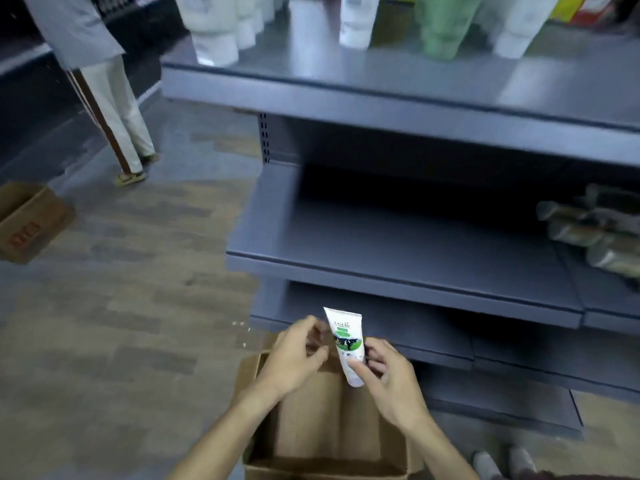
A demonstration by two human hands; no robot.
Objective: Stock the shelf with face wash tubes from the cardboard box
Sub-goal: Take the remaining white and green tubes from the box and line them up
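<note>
- Right hand: I see it raised over the open brown cardboard box, forearm coming in from the lower right, palm turned inward; thumb and fingers pinch the lower, cap end of one white face wash tube with a green and dark label; the grip is closed on that tube.
- Left hand: forearm coming in from the lower left, hand level with the right one; fingers loosely curled, tips just beside the tube's left edge; from here I cannot tell whether they touch it or hold anything.
- Tube, count one in hand: nearly upright, crimped flat end up, cap end down between the right fingers; it stands above the box's far edge and in front of the lowest tier of the grey metal shelving unit.
- Box, count two: the one beneath the hands, flaps open, its interior showing bare cardboard; a second brown cardboard box with red print on the wood-pattern floor at far left.
- Shelving tiers, count four visible; the upper tier carries a blurred row of white and pale green tubes standing cap down, at least five at the front; the middle tier is bare apart from a blurred pile of greyish packets at its right end.
- Other person, count one: light trousers and sandals, standing at upper left, well apart from the box.
</note>
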